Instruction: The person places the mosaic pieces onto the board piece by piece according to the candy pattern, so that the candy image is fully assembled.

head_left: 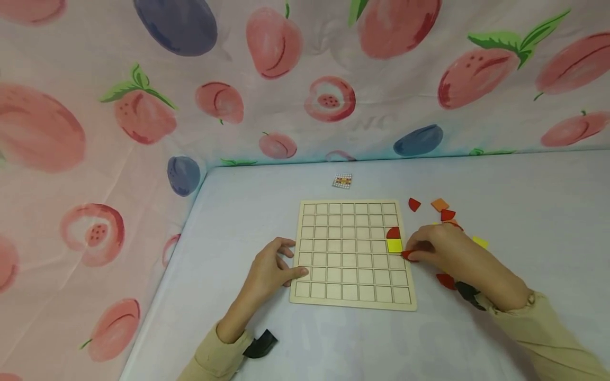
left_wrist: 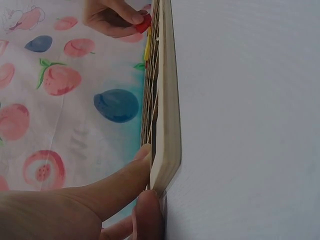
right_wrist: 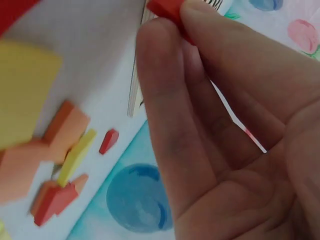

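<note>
A square wooden grid board (head_left: 344, 261) lies on the table. My left hand (head_left: 272, 267) grips its left edge, thumb on top and fingers along the side. Between thumb and fingertips of my right hand (head_left: 445, 248) is a red tile (head_left: 409, 255), pinched just at the board's right edge; the right wrist view shows only part of this tile (right_wrist: 167, 9). In the rightmost grid column sit a red quarter-round tile (head_left: 393, 233) and, directly below it, a yellow square tile (head_left: 394, 245). The right hand partly hides the loose tiles behind it.
Right of the board lie loose tiles: a red quarter-round (head_left: 414, 204), an orange square (head_left: 440, 205), a yellow one (head_left: 480, 242) and another red one (head_left: 446, 281). Beyond the board is a small patterned card (head_left: 342, 181). Fruit-print cloth (head_left: 286, 106) hangs at the back and left.
</note>
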`<control>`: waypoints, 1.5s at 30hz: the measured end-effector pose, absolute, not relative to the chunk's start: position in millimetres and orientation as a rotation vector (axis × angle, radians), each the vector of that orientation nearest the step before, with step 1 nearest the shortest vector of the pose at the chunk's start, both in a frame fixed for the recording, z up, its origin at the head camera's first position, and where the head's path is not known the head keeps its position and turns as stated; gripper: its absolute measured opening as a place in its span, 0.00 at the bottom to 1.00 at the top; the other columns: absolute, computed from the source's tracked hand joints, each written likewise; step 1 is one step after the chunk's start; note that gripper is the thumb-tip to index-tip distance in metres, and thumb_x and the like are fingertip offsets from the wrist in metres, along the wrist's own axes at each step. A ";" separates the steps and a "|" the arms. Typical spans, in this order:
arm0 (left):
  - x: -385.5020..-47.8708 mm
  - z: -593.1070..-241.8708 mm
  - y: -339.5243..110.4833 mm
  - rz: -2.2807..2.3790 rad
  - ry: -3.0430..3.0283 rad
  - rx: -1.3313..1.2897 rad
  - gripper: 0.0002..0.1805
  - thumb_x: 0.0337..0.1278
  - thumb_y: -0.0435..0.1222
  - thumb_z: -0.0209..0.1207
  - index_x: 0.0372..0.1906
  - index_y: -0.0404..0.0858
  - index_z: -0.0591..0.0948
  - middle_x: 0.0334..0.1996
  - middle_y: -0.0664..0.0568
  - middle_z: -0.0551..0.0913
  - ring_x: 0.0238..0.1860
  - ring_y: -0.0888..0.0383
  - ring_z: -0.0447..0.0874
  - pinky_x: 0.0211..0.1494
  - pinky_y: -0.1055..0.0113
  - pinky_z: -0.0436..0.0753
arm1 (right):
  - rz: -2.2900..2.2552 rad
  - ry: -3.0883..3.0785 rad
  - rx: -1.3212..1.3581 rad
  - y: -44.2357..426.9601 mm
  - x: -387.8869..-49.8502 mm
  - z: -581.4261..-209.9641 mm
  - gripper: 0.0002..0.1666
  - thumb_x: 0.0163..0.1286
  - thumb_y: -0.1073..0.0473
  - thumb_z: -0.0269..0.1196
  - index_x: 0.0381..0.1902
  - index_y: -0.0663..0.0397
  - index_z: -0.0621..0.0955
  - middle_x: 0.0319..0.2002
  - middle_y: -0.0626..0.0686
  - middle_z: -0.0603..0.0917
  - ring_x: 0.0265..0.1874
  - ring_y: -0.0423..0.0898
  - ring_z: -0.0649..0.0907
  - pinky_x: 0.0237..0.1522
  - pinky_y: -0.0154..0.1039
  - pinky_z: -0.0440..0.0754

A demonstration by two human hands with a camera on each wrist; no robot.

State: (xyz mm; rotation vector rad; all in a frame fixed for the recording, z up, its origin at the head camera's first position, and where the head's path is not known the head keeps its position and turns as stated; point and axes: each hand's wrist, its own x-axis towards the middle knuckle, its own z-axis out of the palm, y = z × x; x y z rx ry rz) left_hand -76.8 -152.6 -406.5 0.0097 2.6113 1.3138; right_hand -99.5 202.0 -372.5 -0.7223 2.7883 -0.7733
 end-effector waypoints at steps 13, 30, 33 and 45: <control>-77.9 -407.3 -153.0 1.312 2.618 0.029 0.34 0.46 0.36 0.76 0.60 0.37 0.75 0.45 0.47 0.79 0.18 0.60 0.79 0.26 0.65 0.79 | -0.930 2.648 -0.653 188.7 -100.5 -377.4 0.05 0.57 0.63 0.74 0.32 0.52 0.87 0.28 0.41 0.85 0.27 0.35 0.80 0.31 0.30 0.81; -76.9 -410.1 -152.7 1.330 2.606 0.011 0.34 0.45 0.36 0.76 0.59 0.37 0.76 0.44 0.47 0.79 0.19 0.60 0.78 0.24 0.65 0.79 | -0.912 2.768 -0.630 182.5 -95.7 -387.2 0.06 0.57 0.58 0.75 0.28 0.48 0.86 0.24 0.40 0.79 0.25 0.35 0.76 0.28 0.30 0.77; -77.0 -409.2 -153.1 1.327 2.610 0.018 0.34 0.45 0.36 0.76 0.59 0.36 0.76 0.44 0.47 0.79 0.19 0.60 0.78 0.25 0.65 0.79 | -0.906 2.766 -0.609 181.8 -95.9 -386.1 0.06 0.57 0.59 0.75 0.29 0.48 0.86 0.25 0.40 0.80 0.25 0.35 0.77 0.29 0.30 0.77; -78.3 -409.4 -152.9 1.318 2.614 0.017 0.34 0.45 0.35 0.77 0.59 0.37 0.76 0.44 0.47 0.79 0.19 0.60 0.79 0.24 0.65 0.79 | -0.773 2.829 -0.603 181.9 -94.3 -381.7 0.06 0.56 0.58 0.75 0.29 0.46 0.86 0.27 0.40 0.79 0.27 0.38 0.75 0.30 0.32 0.75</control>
